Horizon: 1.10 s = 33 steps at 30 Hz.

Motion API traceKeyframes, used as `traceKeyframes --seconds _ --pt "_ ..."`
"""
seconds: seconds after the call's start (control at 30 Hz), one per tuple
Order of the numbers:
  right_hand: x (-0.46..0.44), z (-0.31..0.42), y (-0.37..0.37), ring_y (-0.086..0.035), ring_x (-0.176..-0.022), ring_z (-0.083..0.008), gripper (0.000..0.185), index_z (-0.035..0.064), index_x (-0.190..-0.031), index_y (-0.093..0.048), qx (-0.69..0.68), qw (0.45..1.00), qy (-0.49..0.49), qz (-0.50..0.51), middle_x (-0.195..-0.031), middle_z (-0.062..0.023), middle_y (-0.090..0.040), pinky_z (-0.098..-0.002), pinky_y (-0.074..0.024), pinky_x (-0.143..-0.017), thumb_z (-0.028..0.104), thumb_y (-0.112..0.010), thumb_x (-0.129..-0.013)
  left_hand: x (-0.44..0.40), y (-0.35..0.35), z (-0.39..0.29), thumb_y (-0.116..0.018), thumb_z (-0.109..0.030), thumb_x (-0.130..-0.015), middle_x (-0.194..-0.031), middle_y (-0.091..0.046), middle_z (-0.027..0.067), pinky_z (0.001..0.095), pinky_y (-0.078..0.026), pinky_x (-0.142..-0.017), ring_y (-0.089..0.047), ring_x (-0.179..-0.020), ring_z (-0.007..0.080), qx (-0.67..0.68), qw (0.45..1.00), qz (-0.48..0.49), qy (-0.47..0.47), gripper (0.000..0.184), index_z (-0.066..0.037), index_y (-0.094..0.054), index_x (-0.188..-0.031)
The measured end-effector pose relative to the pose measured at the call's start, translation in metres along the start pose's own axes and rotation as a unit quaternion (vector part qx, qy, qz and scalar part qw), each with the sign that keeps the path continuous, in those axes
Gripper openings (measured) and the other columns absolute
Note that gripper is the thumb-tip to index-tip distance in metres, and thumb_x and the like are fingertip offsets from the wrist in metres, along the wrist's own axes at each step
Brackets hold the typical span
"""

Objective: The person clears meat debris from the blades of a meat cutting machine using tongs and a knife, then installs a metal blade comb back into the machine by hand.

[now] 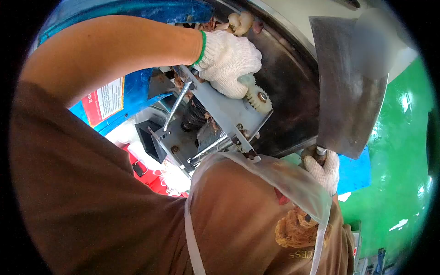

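My left hand (231, 62), in a white knit glove with a green cuff, is curled over the top side of a geared metal machine part (217, 103). Its fingers are closed beside a pale plastic gear (260, 97); the fingertips are partly hidden. The part has metal plates, bars and dark ribbed rollers, with scraps stuck on it. On the right, my gloved right hand (324, 173) is closed round the handle of a cleaver (346, 105). Its broad blade stands upward, away from the machine part.
A dark metal pan (291, 87) lies behind the machine part, with pale meat pieces (241, 22) at its far edge. A blue container (133, 91) with a red and white label is at left. Green floor (398, 151) shows at right, beside a blue sheet (356, 176).
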State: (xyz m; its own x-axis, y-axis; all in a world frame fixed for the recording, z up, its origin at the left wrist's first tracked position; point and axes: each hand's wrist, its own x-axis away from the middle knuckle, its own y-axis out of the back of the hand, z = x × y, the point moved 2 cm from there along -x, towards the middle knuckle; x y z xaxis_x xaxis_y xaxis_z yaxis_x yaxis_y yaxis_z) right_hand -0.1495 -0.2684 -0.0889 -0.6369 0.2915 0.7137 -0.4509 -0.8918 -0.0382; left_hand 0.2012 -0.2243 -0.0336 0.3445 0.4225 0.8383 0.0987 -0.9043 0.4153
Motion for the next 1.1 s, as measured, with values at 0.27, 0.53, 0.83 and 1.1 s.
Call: traceKeyframes --seconds 0.27,0.53,0.83,1.1 --pt "-0.004 -0.012 0.0 -0.062 -0.076 -0.015 0.032 0.0014 -0.113 -0.058 -0.062 0.995 0.067 0.027 -0.092 -0.0075 -0.064 -0.0317 -0.0525 -0.069 0.002 -0.069 -0.083 0.009 -0.009 0.009 -0.066 -0.038 -0.069 -0.1 -0.06 0.017 0.0476 -0.054 -0.078 -0.061 -0.098 0.0372 -0.009 0.997 -0.063 -0.043 0.044 -0.003 -0.065 -0.096" --pt "0.02 0.003 0.014 -0.055 -0.064 -0.0098 0.037 -0.0022 -0.124 -0.05 -0.078 0.989 0.114 0.06 -0.081 -0.006 -0.059 -0.025 -0.0475 -0.058 0.002 -0.055 -0.088 0.013 0.017 -0.023 -0.064 -0.056 -0.079 -0.117 -0.065 0.0166 0.0455 -0.056 -0.086 -0.066 -0.106 0.0351 -0.136 0.977 0.099 0.132 0.064 -0.003 -0.067 -0.115" --pt "0.089 0.082 0.045 -0.054 -0.064 -0.014 0.037 0.0017 -0.119 -0.059 0.313 0.91 0.272 -0.013 -0.077 -0.0066 -0.058 -0.0298 -0.0478 -0.062 0.0 -0.063 -0.082 0.197 -0.079 -0.134 -0.063 -0.008 -0.088 -0.093 -0.065 0.0151 0.041 -0.051 -0.076 -0.064 -0.087 0.033 0.007 0.696 -0.701 0.159 0.014 -0.002 -0.067 -0.1" --pt "0.126 0.239 -0.043 -0.067 -0.079 -0.0348 0.029 0.0095 -0.109 -0.06 0.706 0.649 0.284 -0.001 -0.09 -0.0138 -0.067 -0.0426 -0.0533 -0.067 0.017 -0.068 -0.082 0.147 -0.295 -0.129 -0.056 -0.013 -0.098 -0.114 -0.063 0.0051 0.0331 -0.047 -0.093 -0.057 -0.103 0.0155 0.515 0.097 -0.806 0.275 0.025 -0.004 -0.063 -0.12"
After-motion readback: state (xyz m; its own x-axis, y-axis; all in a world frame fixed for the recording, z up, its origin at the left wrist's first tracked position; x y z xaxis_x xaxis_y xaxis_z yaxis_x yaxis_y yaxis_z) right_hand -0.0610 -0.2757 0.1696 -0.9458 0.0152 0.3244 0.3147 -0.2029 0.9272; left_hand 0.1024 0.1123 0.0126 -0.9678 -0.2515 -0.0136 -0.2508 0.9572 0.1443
